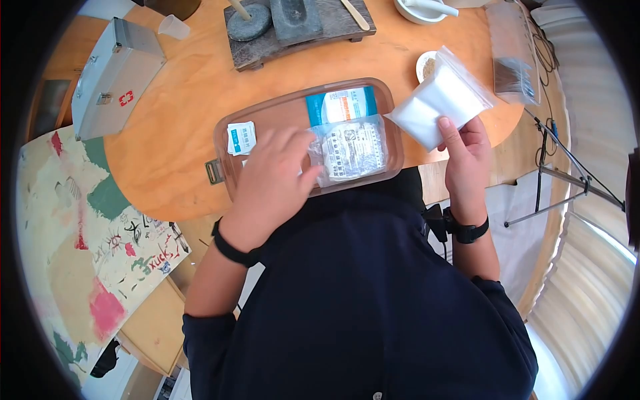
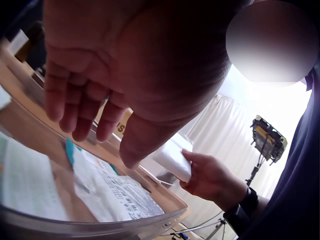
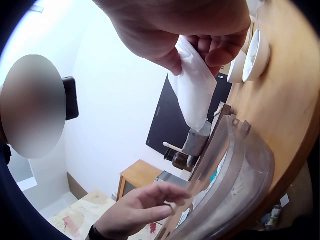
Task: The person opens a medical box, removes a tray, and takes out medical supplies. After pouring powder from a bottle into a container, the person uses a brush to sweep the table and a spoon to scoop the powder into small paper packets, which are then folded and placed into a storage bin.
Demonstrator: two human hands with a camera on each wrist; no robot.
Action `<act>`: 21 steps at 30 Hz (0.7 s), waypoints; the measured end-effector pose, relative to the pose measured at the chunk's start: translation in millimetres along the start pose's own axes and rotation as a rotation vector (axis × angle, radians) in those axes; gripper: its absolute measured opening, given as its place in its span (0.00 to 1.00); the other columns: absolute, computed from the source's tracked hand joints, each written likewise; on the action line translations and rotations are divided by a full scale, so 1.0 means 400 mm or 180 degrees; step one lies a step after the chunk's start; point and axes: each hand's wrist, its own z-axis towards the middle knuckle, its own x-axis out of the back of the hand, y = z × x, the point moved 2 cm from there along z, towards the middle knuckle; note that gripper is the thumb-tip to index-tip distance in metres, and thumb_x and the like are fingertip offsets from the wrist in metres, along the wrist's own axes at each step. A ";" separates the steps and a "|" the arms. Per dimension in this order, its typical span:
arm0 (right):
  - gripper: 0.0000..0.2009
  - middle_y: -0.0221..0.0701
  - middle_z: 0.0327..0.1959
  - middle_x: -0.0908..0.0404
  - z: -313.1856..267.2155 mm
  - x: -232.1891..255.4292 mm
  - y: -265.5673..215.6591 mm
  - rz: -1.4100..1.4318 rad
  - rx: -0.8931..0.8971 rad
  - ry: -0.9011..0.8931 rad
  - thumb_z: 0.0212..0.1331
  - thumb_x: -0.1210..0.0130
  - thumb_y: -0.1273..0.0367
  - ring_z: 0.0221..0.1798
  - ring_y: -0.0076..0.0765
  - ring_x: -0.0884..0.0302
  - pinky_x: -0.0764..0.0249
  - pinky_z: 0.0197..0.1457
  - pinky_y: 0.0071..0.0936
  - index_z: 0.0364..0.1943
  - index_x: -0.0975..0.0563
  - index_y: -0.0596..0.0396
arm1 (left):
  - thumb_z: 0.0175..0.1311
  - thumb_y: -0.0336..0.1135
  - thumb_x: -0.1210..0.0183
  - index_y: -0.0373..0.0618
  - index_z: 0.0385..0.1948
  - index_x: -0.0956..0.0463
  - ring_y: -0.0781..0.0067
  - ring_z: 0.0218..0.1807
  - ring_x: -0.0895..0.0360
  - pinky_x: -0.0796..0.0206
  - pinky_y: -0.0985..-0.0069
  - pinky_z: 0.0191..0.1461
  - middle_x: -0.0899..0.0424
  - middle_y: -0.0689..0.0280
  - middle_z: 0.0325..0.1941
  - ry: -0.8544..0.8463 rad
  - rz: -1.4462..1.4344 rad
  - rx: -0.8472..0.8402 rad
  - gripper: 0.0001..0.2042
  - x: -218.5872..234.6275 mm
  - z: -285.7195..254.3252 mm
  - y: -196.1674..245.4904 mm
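Fingers (image 2: 85,117) of the left hand (image 1: 270,183) are spread and gently bent, holding nothing; the hand is over the left half of the brown plastic tray (image 1: 283,108), which sits along the near edge of the table (image 1: 177,137). The right hand (image 1: 469,163) grips a clear plastic bag with folded white contents (image 1: 443,97), thumb on the upper face and the other fingers curled behind, raised just beyond the tray's right end. Inside the tray, a printed white packet in clear wrap (image 1: 353,152) lies toward the right end, near side, and a teal-and-white packet (image 1: 341,107) lies behind it, at the far edge. Small printed sachets (image 1: 241,139) lie near the tray's left end; the hand and forearm hide part of the space between. Beyond the tray's far right corner stands a small dish of grains (image 1: 429,67). My reading is that the packets are being handled one at a time, with one lifted and the free hand among the rest. From here, a grasp by the left hand would call for lowering it and closing thumb and fingertips on a single flat edge, while the right keeps its pinch and holds the bag clear of the tray's rim.
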 end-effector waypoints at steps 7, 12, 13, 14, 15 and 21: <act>0.15 0.26 0.39 0.18 -0.023 0.008 -0.001 0.0168 0.0020 0.0058 0.66 0.38 0.69 0.37 0.14 0.27 0.34 0.35 0.14 0.53 0.24 0.60 | 0.50 0.37 0.29 0.41 0.51 0.23 0.50 0.53 0.28 0.37 0.60 0.58 0.21 0.57 0.52 -0.0111 0.0433 -0.0018 0.24 -0.076 0.075 0.038; 0.15 0.26 0.39 0.19 -0.028 0.025 0.002 0.0139 -0.0071 0.0168 0.66 0.38 0.69 0.36 0.14 0.28 0.35 0.35 0.14 0.52 0.24 0.60 | 0.51 0.34 0.29 0.42 0.47 0.22 0.52 0.49 0.26 0.34 0.62 0.54 0.19 0.57 0.47 -0.0288 0.0127 0.0089 0.21 -0.067 0.074 0.017; 0.15 0.26 0.39 0.19 -0.027 0.025 0.005 0.0187 -0.0050 0.0154 0.66 0.38 0.69 0.36 0.14 0.28 0.35 0.35 0.14 0.52 0.24 0.60 | 0.51 0.34 0.29 0.42 0.47 0.22 0.52 0.49 0.26 0.34 0.62 0.54 0.19 0.57 0.47 -0.0298 0.0133 0.0070 0.21 -0.061 0.072 0.012; 0.15 0.26 0.39 0.19 -0.028 0.026 0.006 0.0234 -0.0030 0.0146 0.66 0.38 0.69 0.36 0.14 0.28 0.35 0.35 0.14 0.52 0.24 0.60 | 0.52 0.33 0.31 0.42 0.46 0.22 0.54 0.48 0.24 0.32 0.63 0.52 0.19 0.56 0.44 -0.0415 -0.0446 0.0404 0.18 -0.056 0.066 0.006; 0.15 0.26 0.39 0.19 -0.029 0.028 0.005 0.0239 -0.0032 0.0177 0.66 0.38 0.69 0.36 0.14 0.28 0.35 0.35 0.14 0.52 0.24 0.60 | 0.53 0.32 0.32 0.42 0.44 0.21 0.57 0.46 0.22 0.31 0.64 0.50 0.19 0.56 0.41 -0.0538 -0.1024 0.0738 0.16 -0.050 0.057 -0.002; 0.15 0.25 0.39 0.19 -0.014 0.041 0.010 0.0208 0.0051 0.0156 0.66 0.38 0.69 0.36 0.14 0.28 0.35 0.35 0.14 0.52 0.24 0.61 | 0.65 0.26 0.38 0.39 0.44 0.25 0.82 0.44 0.22 0.30 0.80 0.49 0.19 0.70 0.41 0.0367 -0.1541 0.1557 0.09 0.040 -0.045 -0.098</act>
